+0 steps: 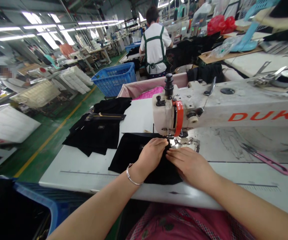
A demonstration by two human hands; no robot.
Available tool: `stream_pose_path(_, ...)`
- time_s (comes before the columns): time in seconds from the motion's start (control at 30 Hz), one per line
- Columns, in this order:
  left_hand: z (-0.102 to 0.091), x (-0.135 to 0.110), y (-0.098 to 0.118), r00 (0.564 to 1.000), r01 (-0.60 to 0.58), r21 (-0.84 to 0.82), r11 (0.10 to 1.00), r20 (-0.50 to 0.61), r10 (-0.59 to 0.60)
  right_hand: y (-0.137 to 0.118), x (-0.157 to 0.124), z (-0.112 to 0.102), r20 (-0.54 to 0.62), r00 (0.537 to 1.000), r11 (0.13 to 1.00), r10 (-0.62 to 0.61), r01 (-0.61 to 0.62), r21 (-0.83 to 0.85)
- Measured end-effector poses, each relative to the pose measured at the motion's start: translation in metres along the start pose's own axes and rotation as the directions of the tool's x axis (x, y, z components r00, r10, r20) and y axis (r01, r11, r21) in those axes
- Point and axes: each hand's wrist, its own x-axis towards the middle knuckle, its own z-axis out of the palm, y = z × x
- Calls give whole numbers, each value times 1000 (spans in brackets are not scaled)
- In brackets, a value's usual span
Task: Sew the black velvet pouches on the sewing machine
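Both grips rest on a piece of black cloth (144, 160), and neither is pinching it. My left grip (150, 154) presses down with its fingers together, while my right grip (190, 166) lies open and flat with its fingers slightly spread, just beside the left. The cloth sits under both grips on the white bench (84, 176), reaching just ahead of them to the presser foot (181, 141) of the sewing machine (223, 106), whose arm runs off to the right. Left of my left grip lies a stack of black cloth panels (96, 135) with a zipper (106, 116) across it. Well to the right of my right grip lie pink-handled shears (266, 160). Far ahead, beyond a blue plastic crate (114, 78), a co-worker in a green apron (155, 43) has their back to me.
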Motion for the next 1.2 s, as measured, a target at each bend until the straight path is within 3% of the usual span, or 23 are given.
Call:
stream_pose_path(0.27, -6, 2, 0, 998, 52, -50, 997, 33, -51, -3, -1, 0, 9, 1000, 999, -13, 14, -43)
stream_pose_path(0.67, -6, 5, -8, 998, 37, -109, 993, 57, -31, -5, 4, 3, 51, 998, 999, 25, -24, -22)
stream_pose_path(0.8, -17, 3, -4, 994, 56, -123, 991, 100, -43, -9, 3, 0, 63, 996, 998, 67, -67, -11)
stream_pose_path(0.93, -37, -21, 20, 976, 55, -147, 988, 216, -22, -23, -9, -5, 53, 994, 994, 94, -96, 49)
stream_pose_path(1.03, -46, -51, 35, 967, 26, -16, 1000, 253, -21, -34, -18, -8, -45, 991, 984, 122, -115, 133)
stream_pose_path(1.13, -59, -77, 28, 978, 3, 216, 976, 201, -48, -42, -18, -7, -131, 975, 962, 178, -145, 233)
stream_pose_path(1.2, -68, -84, 12, 997, -42, 328, 944, 71, 19, -45, -14, -1, -127, 971, 952, 203, -166, 258)
